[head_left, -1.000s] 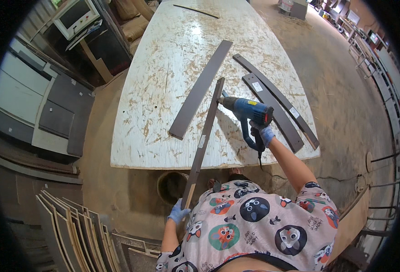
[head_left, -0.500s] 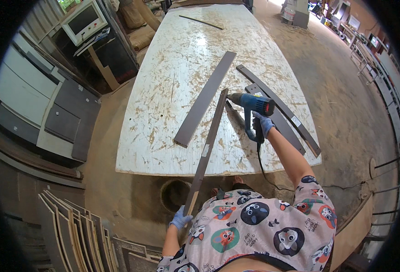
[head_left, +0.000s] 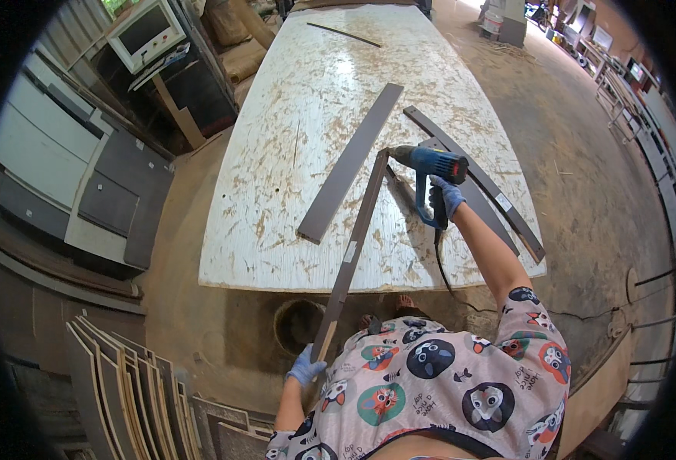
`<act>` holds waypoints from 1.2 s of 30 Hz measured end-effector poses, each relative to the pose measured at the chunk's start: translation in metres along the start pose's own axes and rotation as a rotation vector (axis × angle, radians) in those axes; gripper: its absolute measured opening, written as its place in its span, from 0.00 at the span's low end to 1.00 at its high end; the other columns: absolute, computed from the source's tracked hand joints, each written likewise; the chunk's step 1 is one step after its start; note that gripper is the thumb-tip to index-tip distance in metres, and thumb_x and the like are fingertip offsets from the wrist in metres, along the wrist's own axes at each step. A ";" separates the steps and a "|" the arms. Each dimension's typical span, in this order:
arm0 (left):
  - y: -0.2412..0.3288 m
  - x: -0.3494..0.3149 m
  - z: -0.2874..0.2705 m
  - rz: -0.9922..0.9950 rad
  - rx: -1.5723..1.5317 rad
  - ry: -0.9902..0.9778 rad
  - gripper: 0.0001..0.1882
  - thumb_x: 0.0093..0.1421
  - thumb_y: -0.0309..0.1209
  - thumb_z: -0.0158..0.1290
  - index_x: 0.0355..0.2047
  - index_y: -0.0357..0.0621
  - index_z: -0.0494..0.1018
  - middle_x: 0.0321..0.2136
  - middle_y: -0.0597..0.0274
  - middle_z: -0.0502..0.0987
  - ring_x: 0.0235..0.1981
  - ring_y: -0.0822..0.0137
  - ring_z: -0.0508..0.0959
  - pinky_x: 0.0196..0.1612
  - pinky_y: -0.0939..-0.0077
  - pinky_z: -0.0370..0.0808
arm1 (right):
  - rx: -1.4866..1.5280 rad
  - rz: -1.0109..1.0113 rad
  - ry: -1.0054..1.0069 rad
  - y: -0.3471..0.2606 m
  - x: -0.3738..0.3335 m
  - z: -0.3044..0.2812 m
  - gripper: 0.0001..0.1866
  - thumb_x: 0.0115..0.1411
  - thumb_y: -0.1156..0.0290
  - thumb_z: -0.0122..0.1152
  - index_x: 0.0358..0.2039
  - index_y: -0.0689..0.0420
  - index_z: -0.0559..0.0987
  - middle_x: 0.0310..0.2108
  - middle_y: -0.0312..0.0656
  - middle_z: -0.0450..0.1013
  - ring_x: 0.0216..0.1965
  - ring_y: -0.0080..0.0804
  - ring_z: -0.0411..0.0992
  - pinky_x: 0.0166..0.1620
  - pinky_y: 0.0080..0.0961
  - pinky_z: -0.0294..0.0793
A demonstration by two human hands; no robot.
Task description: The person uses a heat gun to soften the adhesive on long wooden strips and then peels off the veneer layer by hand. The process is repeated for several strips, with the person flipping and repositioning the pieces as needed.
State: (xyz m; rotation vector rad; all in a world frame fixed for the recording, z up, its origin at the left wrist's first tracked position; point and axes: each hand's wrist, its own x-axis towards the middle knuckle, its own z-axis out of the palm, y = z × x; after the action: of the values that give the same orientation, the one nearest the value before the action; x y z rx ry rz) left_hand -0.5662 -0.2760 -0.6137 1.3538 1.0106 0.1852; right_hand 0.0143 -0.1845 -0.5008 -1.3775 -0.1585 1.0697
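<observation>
In my gloved right hand (head_left: 449, 197) is the handle of a blue and black heat gun (head_left: 432, 162). Its nozzle points left, close to the far end of a long, narrow dark-brown board (head_left: 356, 238). My gloved left hand (head_left: 306, 366) grips that board's near end, which juts past the table's front edge toward me. A pale patch of bare wood shows near this end, and a white label sits midway along. To the left of the held board, a wider brown board (head_left: 351, 163) lies flat on the white worktable (head_left: 238, 253).
Right of the heat gun lie another narrow board (head_left: 485, 184) and a wider one (head_left: 485, 212), partly covered by the tool. A thin dark strip (head_left: 343, 34) rests at the table's far end. Below the front edge stands a round bin (head_left: 296, 326). Panels (head_left: 127, 391) lean at lower left.
The heat gun has shifted slightly right, its nozzle now nearer the very tip of the held board. My left hand still holds the near end, and the view has moved a little.
</observation>
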 end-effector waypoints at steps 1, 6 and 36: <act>0.000 -0.001 -0.001 0.001 0.028 -0.005 0.32 0.42 0.34 0.63 0.48 0.41 0.64 0.39 0.62 0.71 0.40 0.69 0.68 0.45 0.75 0.67 | 0.000 -0.005 -0.012 -0.001 -0.004 0.001 0.13 0.48 0.59 0.66 0.25 0.52 0.73 0.16 0.35 0.67 0.15 0.29 0.65 0.19 0.26 0.66; 0.002 0.001 -0.003 0.004 0.041 -0.012 0.32 0.42 0.35 0.62 0.48 0.42 0.64 0.38 0.61 0.71 0.40 0.68 0.68 0.45 0.75 0.67 | -0.032 -0.007 -0.027 0.004 -0.004 0.003 0.13 0.49 0.60 0.66 0.26 0.52 0.73 0.16 0.35 0.67 0.15 0.28 0.65 0.19 0.25 0.67; 0.029 0.033 -0.004 0.061 0.070 -0.057 0.29 0.44 0.37 0.61 0.46 0.41 0.64 0.36 0.63 0.70 0.37 0.70 0.67 0.43 0.77 0.68 | -0.113 -0.077 -0.071 0.065 -0.105 -0.014 0.12 0.47 0.73 0.67 0.31 0.51 0.73 0.19 0.31 0.67 0.17 0.24 0.64 0.20 0.23 0.65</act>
State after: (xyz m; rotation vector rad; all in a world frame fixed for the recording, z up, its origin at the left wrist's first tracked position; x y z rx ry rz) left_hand -0.5370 -0.2438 -0.6043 1.4469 0.9366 0.1574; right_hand -0.0684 -0.2772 -0.5090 -1.4233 -0.3254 1.0585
